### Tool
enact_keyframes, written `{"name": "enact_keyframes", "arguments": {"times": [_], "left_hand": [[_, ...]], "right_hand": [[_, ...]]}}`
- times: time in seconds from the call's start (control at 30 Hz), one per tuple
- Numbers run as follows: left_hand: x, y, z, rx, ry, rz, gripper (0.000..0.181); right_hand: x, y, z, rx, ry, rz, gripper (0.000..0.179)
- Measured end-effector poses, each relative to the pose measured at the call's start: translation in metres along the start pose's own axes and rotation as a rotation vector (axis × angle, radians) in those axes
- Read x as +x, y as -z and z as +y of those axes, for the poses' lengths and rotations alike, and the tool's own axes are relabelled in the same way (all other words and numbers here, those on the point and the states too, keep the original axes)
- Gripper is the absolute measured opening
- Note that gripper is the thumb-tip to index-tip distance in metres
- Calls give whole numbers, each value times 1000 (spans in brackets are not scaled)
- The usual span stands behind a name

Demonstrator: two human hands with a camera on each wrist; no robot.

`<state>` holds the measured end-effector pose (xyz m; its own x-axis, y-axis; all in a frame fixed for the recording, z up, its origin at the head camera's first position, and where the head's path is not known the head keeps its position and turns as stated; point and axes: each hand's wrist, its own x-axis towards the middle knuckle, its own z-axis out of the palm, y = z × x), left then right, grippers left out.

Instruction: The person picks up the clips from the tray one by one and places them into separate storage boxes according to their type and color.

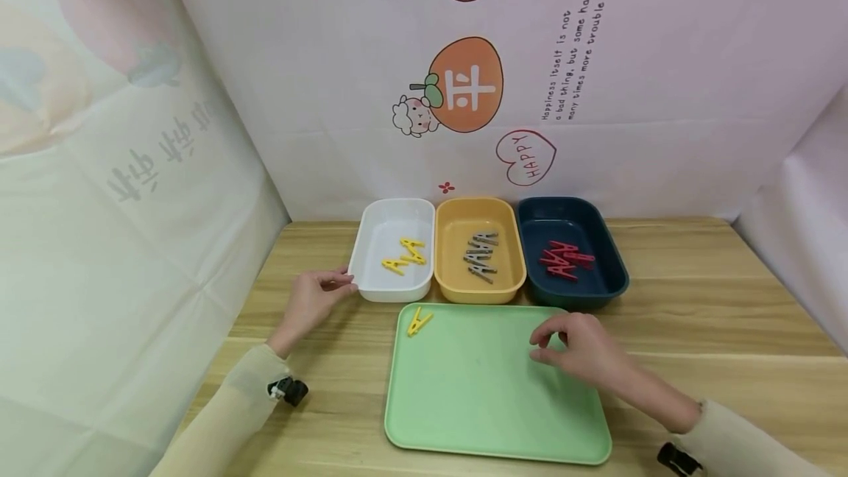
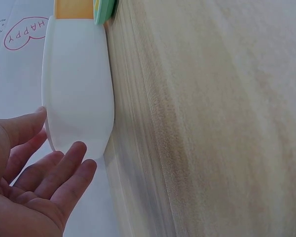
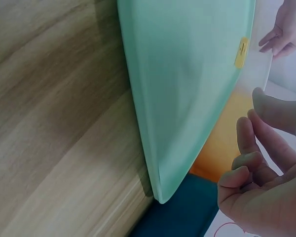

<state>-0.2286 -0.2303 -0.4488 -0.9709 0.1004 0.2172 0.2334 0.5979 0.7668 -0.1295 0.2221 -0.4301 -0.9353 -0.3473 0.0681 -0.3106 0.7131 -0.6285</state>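
Note:
My left hand point(image 1: 316, 302) is at the left end of the white bin point(image 1: 376, 287), thumb and index finger at its rim and the other fingers loosely bent. Yellow clothespins point(image 1: 412, 250) lie in that bin. My right hand point(image 1: 583, 348) hovers over the right part of the green tray point(image 1: 490, 389). Its fingers are loosely bent with a gap to the thumb, and nothing is held. A single yellow clothespin point(image 1: 418, 321) lies near the tray's far left corner; in the right wrist view the same clothespin point(image 3: 241, 52) appears well away from the right hand.
A yellow-orange bin point(image 1: 457, 291) with several grey clothespins point(image 1: 482, 256) stands between the white bin and a dark blue bin point(image 1: 608, 282). Several red clothespins point(image 1: 564, 260) lie in the blue one. The bins stand just beyond the tray on the wooden table point(image 1: 715, 300), before a printed cloth point(image 1: 318, 131).

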Motion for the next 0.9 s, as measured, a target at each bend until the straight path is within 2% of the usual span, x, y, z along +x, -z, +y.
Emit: {"name": "enact_keyframes", "arguments": {"times": [0.3,0.53,0.7,0.9], "left_hand": [[0,0,0,-2,10,-4,20],[-2,3,1,-9,28,3,20],[-2,3,1,-1,20,0,21],[-2,1,2,4,12,-3,20]], "right_hand": [[9,-5,-9,7,5,-21,12],[22,-16,-18,13,48,-37,10],[31,-23,-24,-7,68,-42,9],[41,-30,-32,21,81,-80,7]]}}
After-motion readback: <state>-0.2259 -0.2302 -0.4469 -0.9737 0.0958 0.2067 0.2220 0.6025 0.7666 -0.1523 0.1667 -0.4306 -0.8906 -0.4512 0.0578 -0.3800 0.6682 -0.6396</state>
